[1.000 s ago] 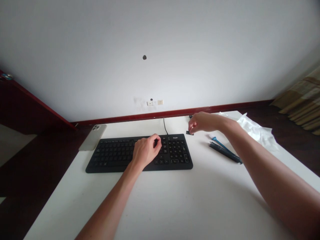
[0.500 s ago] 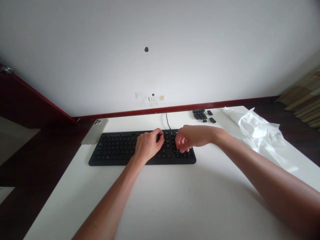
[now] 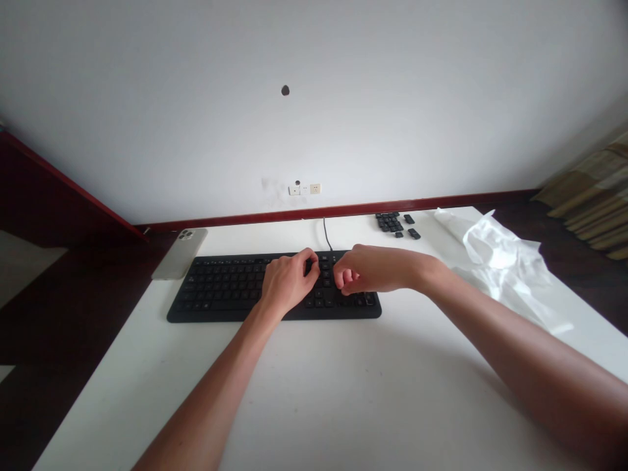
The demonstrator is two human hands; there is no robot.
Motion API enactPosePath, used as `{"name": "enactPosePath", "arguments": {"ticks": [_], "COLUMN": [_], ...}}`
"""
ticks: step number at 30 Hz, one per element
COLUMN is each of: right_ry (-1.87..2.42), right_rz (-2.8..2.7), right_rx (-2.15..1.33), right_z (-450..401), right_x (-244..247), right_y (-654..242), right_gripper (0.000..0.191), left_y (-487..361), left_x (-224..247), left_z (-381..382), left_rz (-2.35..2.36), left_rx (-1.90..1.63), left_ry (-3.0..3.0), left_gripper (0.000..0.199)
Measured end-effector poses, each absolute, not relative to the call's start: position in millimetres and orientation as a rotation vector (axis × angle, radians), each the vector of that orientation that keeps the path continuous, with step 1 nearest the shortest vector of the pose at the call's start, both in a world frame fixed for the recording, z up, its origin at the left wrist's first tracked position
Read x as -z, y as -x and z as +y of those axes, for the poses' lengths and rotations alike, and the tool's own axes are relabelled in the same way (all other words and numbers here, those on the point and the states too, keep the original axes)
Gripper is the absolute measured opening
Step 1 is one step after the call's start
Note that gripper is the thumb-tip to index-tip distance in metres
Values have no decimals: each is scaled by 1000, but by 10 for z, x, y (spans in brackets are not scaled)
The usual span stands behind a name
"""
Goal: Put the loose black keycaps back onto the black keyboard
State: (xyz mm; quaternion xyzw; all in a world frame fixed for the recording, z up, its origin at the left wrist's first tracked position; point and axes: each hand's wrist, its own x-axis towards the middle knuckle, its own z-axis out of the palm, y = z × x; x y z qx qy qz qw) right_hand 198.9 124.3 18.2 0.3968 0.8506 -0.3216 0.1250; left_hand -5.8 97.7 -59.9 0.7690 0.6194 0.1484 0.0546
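A black keyboard (image 3: 230,288) lies across the white table, its cable running off the back edge. My left hand (image 3: 289,280) is over the keyboard right of its middle, thumb and fingertips brought together in a pinch; what is between them, if anything, does not show. Over the number pad at the right end, my right hand (image 3: 358,269) has its fingers curled in, and their tips are partly hidden. Several loose black keycaps (image 3: 389,222) lie in a cluster behind the keyboard's right end, with a few apart beside it.
At the left edge of the table (image 3: 304,399) lies a phone (image 3: 181,254), camera side up. A crumpled white plastic sheet (image 3: 505,268) covers part of the right side. Behind stands a wall with sockets (image 3: 304,190); a red door (image 3: 59,190) is at left.
My right hand has shifted slightly left over the number pad. My left hand keeps its pinch in about the same place. The whole view has moved a little.
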Motion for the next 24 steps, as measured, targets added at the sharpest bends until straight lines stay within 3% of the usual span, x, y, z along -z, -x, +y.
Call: {"name": "enactPosePath", "arguments": {"ticks": [24], "right_ry": [-1053], "right_rz": [2481], "right_rx": [890], "right_z": [1130], "right_x": [-193], "right_y": [-1950], "right_gripper": [16], "left_y": [53], "left_x": [542], "left_z": [951], "left_rz": [1869], "left_rx": [-388], "left_ry": [-2309], "left_gripper": [25]}}
